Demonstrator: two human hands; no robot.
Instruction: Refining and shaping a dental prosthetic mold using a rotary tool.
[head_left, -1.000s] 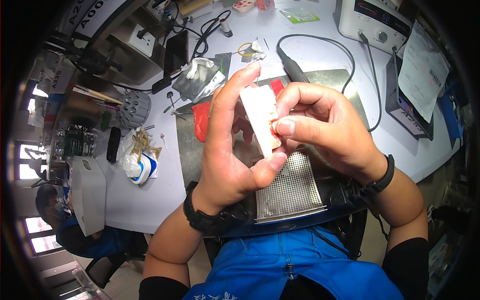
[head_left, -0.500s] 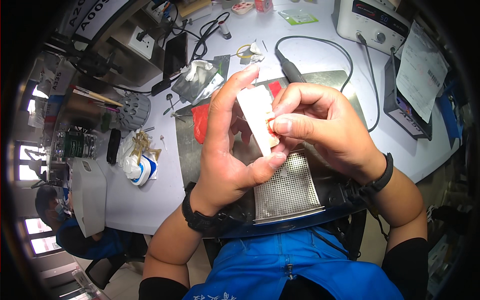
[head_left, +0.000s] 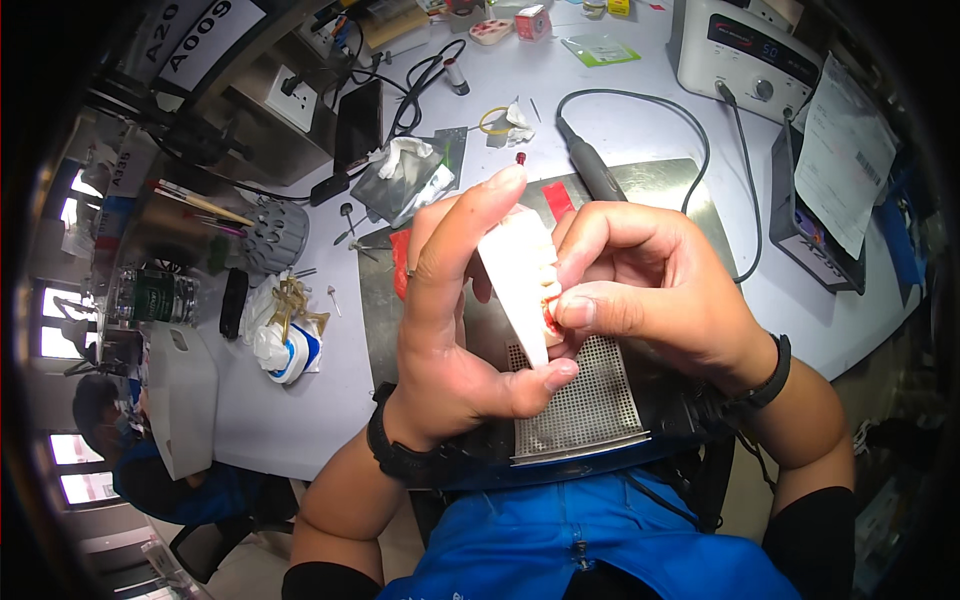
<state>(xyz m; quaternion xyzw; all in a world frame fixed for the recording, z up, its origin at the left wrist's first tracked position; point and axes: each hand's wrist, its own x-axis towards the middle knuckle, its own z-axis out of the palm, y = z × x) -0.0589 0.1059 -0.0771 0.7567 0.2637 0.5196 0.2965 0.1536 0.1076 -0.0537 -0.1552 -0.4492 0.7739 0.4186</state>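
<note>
In the head view, a white dental model is being held up over the metal board by the left hand, its base being clasped between thumb and fingers. Its toothed edge is being touched at a red patch by the bent thumb and fingers of the right hand; whether anything is being pinched there cannot be told. Compared with half a second earlier, both hands and the model are appearing lower in the picture, and more of the far part of the desk is being shown. The row of teeth is being seen more clearly above the right thumb. A small dark-red tip is now being revealed beyond the left index finger. The red sheet is being covered more by the left hand, while the red strip near the handpiece is being left more exposed.
</note>
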